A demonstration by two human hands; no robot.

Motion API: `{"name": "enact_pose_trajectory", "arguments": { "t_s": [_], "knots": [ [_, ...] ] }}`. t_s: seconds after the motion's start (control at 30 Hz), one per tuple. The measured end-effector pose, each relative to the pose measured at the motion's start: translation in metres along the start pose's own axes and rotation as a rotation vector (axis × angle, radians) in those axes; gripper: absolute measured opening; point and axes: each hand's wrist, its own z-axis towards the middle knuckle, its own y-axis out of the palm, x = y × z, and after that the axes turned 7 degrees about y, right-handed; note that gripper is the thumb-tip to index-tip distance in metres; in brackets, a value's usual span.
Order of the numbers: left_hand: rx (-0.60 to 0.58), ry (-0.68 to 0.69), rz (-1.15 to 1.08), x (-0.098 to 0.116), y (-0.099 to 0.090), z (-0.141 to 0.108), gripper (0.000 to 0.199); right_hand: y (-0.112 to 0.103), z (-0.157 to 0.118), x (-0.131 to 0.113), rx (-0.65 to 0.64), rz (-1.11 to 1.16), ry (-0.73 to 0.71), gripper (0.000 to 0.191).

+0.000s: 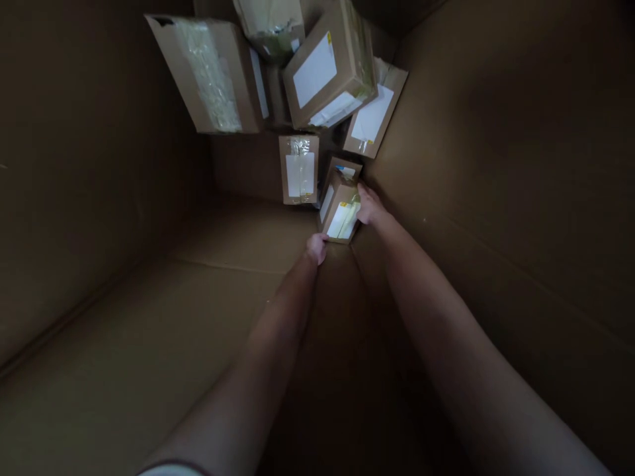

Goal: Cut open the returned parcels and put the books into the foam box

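Both my arms reach down into a deep, dim cardboard container. A small brown box (341,210) with white labels and clear tape lies between my hands, near the container's corner. My left hand (316,248) is closed on the box's near left corner. On the box's right side, my right hand (370,203) grips its edge, with the fingertips partly hidden. Just left of this box is another small taped box (299,170) with a white label.
Beyond my hands are a large taped box (218,76) at the left, a tilted labelled box (330,73) in the middle, another taped box (272,23) behind, and a labelled box (377,112) against the right wall. Tall cardboard walls (496,165) enclose everything.
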Motion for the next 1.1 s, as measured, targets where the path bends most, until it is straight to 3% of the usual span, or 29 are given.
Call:
{"name": "enact_pose_trajectory", "arguments": {
  "t_s": [0.1, 0.33, 0.43, 0.57, 0.7, 0.9, 1.0, 1.1],
  "knots": [
    [0.097, -0.039, -0.036, 0.008, -0.002, 0.002, 0.017, -0.008, -0.001, 0.001, 0.072, -0.027, 0.006, 0.087],
    [0.137, 0.135, -0.143, 0.036, -0.008, -0.016, 0.043, -0.011, -0.005, 0.010, 0.318, 0.293, -0.042, 0.051],
    [0.035, 0.218, -0.145, 0.049, -0.011, -0.038, 0.050, -0.014, -0.029, 0.013, 0.320, 0.400, -0.015, 0.048],
    [-0.084, 0.446, 0.012, 0.080, -0.023, -0.087, 0.054, -0.029, -0.094, 0.015, 0.345, 0.534, 0.000, 0.047],
    [-0.180, 0.698, 0.234, 0.127, -0.037, -0.172, 0.052, -0.048, -0.188, 0.008, 0.437, 0.729, -0.061, 0.057],
    [-0.297, 0.911, 0.356, 0.203, -0.067, -0.342, 0.052, -0.073, -0.355, -0.003, 0.595, 0.859, -0.263, 0.071],
    [-0.393, 0.982, 0.436, 0.226, -0.091, -0.429, 0.053, -0.075, -0.442, -0.001, 0.641, 0.933, -0.378, 0.075],
    [-0.457, 1.105, 0.573, 0.234, -0.114, -0.508, 0.061, -0.069, -0.522, 0.011, 0.663, 1.040, -0.475, 0.077]
  ]
}}
